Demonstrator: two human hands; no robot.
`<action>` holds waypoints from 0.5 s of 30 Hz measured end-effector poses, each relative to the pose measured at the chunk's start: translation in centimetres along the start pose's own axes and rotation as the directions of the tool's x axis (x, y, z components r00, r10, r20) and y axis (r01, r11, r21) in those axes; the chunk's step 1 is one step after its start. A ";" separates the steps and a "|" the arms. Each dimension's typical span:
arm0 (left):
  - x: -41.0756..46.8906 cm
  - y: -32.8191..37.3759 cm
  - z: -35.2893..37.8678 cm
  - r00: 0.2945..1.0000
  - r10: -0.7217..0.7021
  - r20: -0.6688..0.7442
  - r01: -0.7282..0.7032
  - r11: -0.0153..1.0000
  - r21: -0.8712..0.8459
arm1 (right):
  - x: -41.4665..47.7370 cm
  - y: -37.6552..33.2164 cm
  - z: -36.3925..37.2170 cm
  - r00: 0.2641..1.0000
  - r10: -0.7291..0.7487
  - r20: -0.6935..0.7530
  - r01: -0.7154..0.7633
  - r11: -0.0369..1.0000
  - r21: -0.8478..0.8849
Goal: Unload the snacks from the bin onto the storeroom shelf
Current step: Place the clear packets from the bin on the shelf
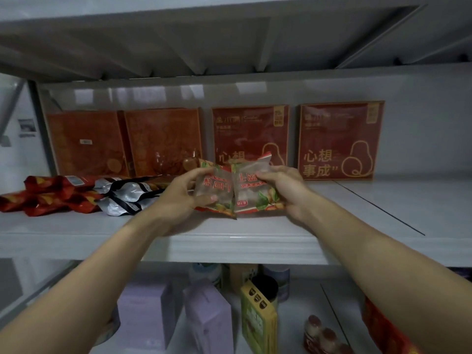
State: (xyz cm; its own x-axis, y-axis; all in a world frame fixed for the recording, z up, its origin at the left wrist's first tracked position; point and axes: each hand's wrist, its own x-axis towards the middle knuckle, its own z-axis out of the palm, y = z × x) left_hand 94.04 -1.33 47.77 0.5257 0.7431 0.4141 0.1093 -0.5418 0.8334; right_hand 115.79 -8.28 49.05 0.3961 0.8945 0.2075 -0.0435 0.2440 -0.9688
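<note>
Two clear snack packets with red lettering and green leaf print are held side by side over the middle of the white shelf. My left hand grips the left packet, thumb on its front. My right hand grips the right packet from its right side. Both packets stand nearly upright, their lower edges at or just above the shelf board. The bin is out of view.
Several red boxes lean against the back wall. Red snack bags and silver pouches lie at the shelf's left. The shelf below holds purple cartons, a yellow box and small bottles. Another shelf hangs overhead.
</note>
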 end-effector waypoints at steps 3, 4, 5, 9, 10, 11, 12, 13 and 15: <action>0.4 -1.7 -0.4 0.998 -0.048 0.044 0.051 0.998 -0.048 | 1.0 1.3 -0.1 0.998 -0.040 -0.048 0.030 0.981 -0.194; 0.6 -2.1 -0.5 0.997 -0.064 0.051 0.067 0.996 -0.055 | 1.3 1.8 -0.2 0.996 -0.064 -0.065 0.044 0.962 -0.271; 1.0 -2.4 -0.7 0.996 -0.076 0.055 0.078 0.996 -0.052 | 1.6 2.1 -0.4 0.993 -0.089 -0.082 0.056 0.940 -0.336; 1.7 -2.7 -0.6 0.994 -0.088 0.067 0.087 0.996 0.022 | 1.8 2.6 -0.7 0.982 -0.153 -0.110 0.077 0.860 -0.505; 1.7 -2.8 -0.5 0.995 -0.077 0.071 0.071 0.994 0.077 | 1.7 2.7 -0.8 0.981 -0.161 -0.105 0.081 0.844 -0.531; 1.7 -2.9 -0.5 0.995 -0.067 0.078 0.056 0.989 0.136 | 1.7 2.7 -0.9 0.981 -0.162 -0.105 0.078 0.830 -0.552; 1.8 -2.9 -0.6 0.994 -0.061 0.089 0.044 0.981 0.187 | 1.6 2.7 -0.9 0.981 -0.161 -0.105 0.072 0.814 -0.577; 1.9 -2.9 -0.6 0.992 -0.060 0.106 0.035 0.973 0.227 | 1.6 2.6 -0.9 0.981 -0.162 -0.106 0.066 0.793 -0.605; 2.0 -3.0 -0.6 0.988 -0.054 0.148 0.008 0.956 0.292 | 1.5 2.7 -0.7 0.980 -0.162 -0.113 0.045 0.742 -0.669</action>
State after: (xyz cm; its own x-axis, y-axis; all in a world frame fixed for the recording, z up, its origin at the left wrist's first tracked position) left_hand 94.21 1.98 46.32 0.6379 0.7049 0.3100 0.3554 -0.6266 0.6936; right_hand 116.95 -6.51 46.66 0.4992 0.7949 0.3449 0.5992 -0.0292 -0.8001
